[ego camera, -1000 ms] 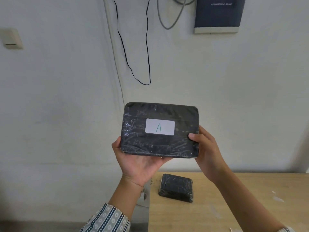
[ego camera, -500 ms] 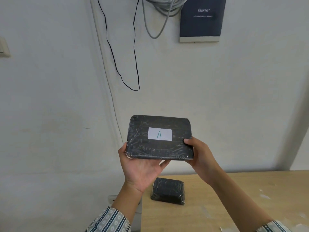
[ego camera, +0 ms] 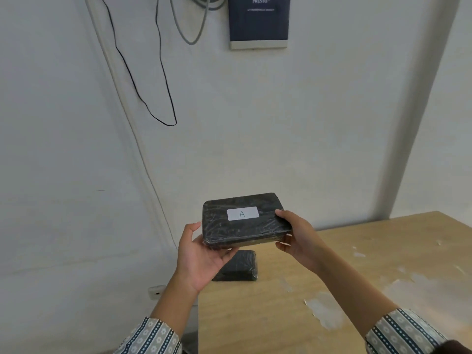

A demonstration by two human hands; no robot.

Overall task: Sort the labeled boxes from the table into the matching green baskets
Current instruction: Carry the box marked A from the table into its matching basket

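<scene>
**Box "A" held up for reading, basket not yet in sight**

The black wrapped box (ego camera: 242, 221) with the white label (ego camera: 243, 213) marked "A" is held in the air above the near-left corner of the wooden table (ego camera: 357, 290). It is supported from below by the left hand (ego camera: 201, 259) and gripped at its right edge by the right hand (ego camera: 297, 236), the fingers of both being closed on it. The step in hand is judged to be reading the label; next, the box must be carried to the basket marked A. A second black box (ego camera: 240, 267) lies on the table beneath, partly hidden by the left hand, and its label cannot be seen. No green basket is in view.
</scene>
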